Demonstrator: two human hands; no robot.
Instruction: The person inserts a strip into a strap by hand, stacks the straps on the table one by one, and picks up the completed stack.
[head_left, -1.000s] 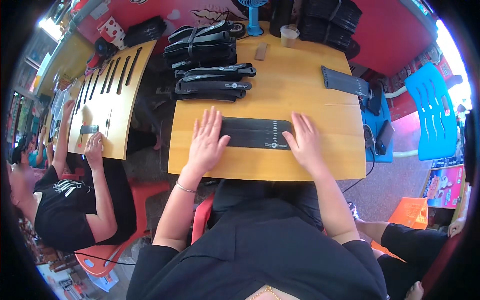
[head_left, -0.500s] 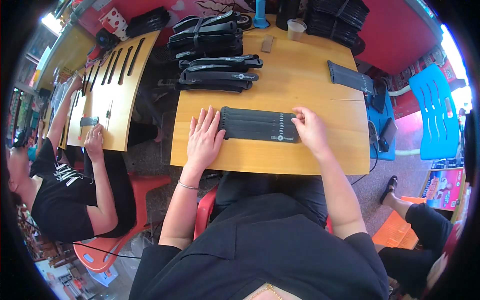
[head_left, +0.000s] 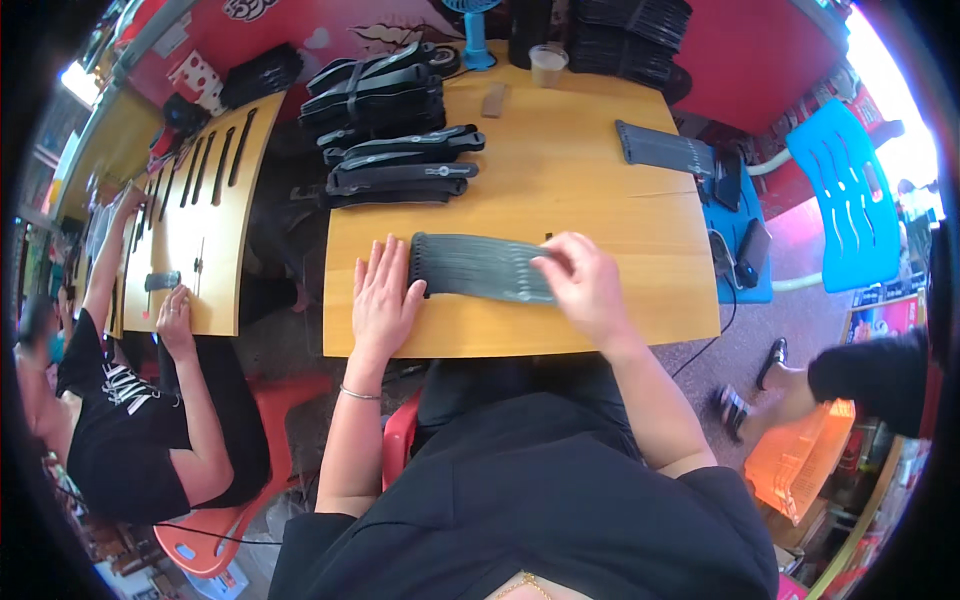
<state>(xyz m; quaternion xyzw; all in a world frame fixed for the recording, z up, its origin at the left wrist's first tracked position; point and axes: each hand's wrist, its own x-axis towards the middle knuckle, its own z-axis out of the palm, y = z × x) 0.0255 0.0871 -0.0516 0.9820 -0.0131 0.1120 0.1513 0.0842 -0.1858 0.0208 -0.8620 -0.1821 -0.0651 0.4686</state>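
Note:
A row of dark straps [head_left: 475, 268], laid edge to edge, lies across the near middle of the wooden table. My left hand [head_left: 384, 306] rests flat at their left end, fingers stretched, thumb touching the corner. At the other end my right hand [head_left: 585, 285] pinches the straps between thumb and fingers, and that end looks bent up slightly. The pale print seen along the straps is now blurred. How many straps the right fingers hold is hidden. A small dark tip [head_left: 548, 237] shows just beyond the right fingertips.
Bundled dark straps [head_left: 400, 180] are piled at the back left. Another flat strap set [head_left: 665, 150] lies back right, near a blue stool [head_left: 735, 225] with phones. A plastic cup [head_left: 548, 64] and blue fan [head_left: 478, 45] stand behind. A co-worker [head_left: 130, 400] works at the left table.
My right hand has closed on the straps' right end and raised it a little, hiding the printed label. My left hand stays at the left end. The whole view has shifted slightly.

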